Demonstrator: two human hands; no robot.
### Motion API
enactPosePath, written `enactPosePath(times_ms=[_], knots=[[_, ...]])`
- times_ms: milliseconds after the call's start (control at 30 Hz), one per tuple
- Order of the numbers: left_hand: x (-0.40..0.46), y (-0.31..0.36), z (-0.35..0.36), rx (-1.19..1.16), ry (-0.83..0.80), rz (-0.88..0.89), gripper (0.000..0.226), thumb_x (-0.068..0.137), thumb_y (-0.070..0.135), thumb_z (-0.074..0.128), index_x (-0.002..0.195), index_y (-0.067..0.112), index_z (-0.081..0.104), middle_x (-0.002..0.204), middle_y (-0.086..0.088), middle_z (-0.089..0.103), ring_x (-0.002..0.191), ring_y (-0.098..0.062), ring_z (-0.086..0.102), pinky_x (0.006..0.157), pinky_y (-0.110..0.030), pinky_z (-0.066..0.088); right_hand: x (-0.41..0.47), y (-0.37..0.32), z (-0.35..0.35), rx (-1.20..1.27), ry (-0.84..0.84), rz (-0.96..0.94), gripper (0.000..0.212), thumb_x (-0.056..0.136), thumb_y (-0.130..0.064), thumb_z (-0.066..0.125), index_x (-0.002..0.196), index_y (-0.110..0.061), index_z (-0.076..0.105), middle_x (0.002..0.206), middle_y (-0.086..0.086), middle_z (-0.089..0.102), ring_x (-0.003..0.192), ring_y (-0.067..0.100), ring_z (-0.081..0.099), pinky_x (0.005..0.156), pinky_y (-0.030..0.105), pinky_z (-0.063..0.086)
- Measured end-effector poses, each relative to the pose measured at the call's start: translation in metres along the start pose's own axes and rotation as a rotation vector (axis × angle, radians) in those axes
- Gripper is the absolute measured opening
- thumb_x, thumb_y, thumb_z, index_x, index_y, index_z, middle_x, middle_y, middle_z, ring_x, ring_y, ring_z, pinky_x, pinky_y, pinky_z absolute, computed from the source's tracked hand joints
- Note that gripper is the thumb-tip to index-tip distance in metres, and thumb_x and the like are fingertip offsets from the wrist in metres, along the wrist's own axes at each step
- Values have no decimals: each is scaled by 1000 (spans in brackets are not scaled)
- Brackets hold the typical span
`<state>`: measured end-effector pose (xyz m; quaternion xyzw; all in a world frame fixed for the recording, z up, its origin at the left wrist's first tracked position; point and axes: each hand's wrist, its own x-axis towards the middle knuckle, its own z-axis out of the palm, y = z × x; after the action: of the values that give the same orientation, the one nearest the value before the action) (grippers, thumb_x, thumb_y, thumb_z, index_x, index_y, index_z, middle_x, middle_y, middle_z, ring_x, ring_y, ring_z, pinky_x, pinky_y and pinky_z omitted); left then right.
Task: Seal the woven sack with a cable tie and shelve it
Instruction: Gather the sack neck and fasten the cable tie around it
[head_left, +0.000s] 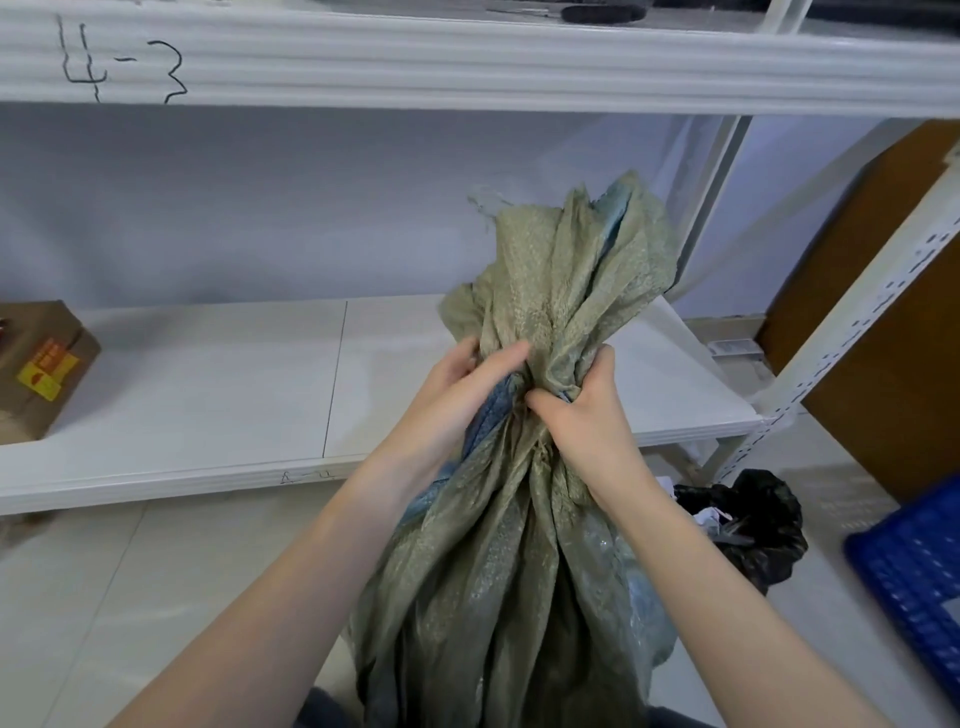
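woven sack (519, 545), olive-green with blue patches, stands on the pale tiled floor (104, 582) right in front of the person, filling the 6 o'clock part of the view. its mouth is bunched into a narrow neck near the centre, and the loose top fans upward toward 1 o'clock, in front of the lower shelf (208, 384). both hands are closed around that neck: the left hand (467, 384) wraps it from the 9 o'clock side with the thumb laid across the fabric, and the right hand (582, 410) clamps it from the 3 o'clock side, thumb tucked in against the gather. the two hands sit just beside each other, almost touching. whether a cable tie is on the neck cannot be told.

a brown cardboard box (36, 369) with a yellow and orange label rests at the 9 o'clock end of the lower shelf. the upper shelf beam (467, 67) at 12 o'clock carries the handwritten mark "4-3". a black plastic bag (753, 525) lies on the floor at 4 o'clock, near a blue perforated crate (914, 571).
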<state>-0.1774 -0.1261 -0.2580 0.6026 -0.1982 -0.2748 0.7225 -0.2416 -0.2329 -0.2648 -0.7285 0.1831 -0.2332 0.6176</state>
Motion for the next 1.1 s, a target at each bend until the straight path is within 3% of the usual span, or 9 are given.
enactPosePath(times_ms=[167,300,400,467,600,700,800,933,1100], knots=[[-1,3,3,-68,-32,136,37,89,0,55,120,19,59,107,-1,73,101,-13,68,83,-20,54,3,-1,-2,19,-10,15,48,79,-11,69,108,-15,31,99,-15,51,90,-6,51,77,18,44],[-4,1,12,-27,-51,44,26,94,32,51,117,26,61,117,7,69,112,-7,62,95,-21,49,2,1,-1,114,-74,64,56,74,-9,72,115,-17,34,113,-3,59,104,9,59,90,28,46],[-4,-4,18,339,-25,80,36,79,66,52,113,55,53,131,17,51,131,-4,39,111,-30,27,0,-1,-1,110,-109,44,60,68,-22,70,118,-18,37,114,-2,61,102,6,61,86,23,48],[-5,-1,23,502,-12,97,55,70,73,55,119,49,50,133,16,49,132,-5,37,112,-33,27,0,-2,-1,71,-87,10,58,72,-23,68,121,-14,38,108,-3,59,97,7,61,82,23,50],[-6,5,30,299,-78,-23,61,76,37,75,130,18,52,121,5,65,110,-6,62,99,-27,49,-3,-3,-4,-103,-84,-11,55,85,-1,58,134,-7,33,109,-2,48,100,13,52,74,16,43],[-6,5,28,233,-58,-149,49,75,34,76,118,15,63,106,-6,73,99,-25,70,91,-40,55,-4,-4,-7,-105,-147,-49,60,83,-1,61,134,-13,32,110,-6,49,98,6,52,83,17,44],[-1,-2,28,118,-26,-119,35,76,29,75,108,16,69,101,-5,75,91,-18,72,82,-32,57,-5,-3,-14,-57,-226,-111,56,79,0,64,119,-20,32,112,-9,56,100,-7,56,83,8,45],[4,-6,34,70,55,8,20,84,15,69,104,14,71,99,-1,74,92,-12,70,81,-24,56,-7,-4,-28,-42,-281,-32,38,80,-1,61,105,-8,33,98,-2,54,89,3,55,77,20,49],[12,-5,32,187,207,135,15,89,14,62,93,27,69,96,11,71,93,-5,67,86,-22,52,2,3,-37,47,-114,73,16,80,-28,45,79,-25,30,94,4,56,83,15,54,78,37,40]])
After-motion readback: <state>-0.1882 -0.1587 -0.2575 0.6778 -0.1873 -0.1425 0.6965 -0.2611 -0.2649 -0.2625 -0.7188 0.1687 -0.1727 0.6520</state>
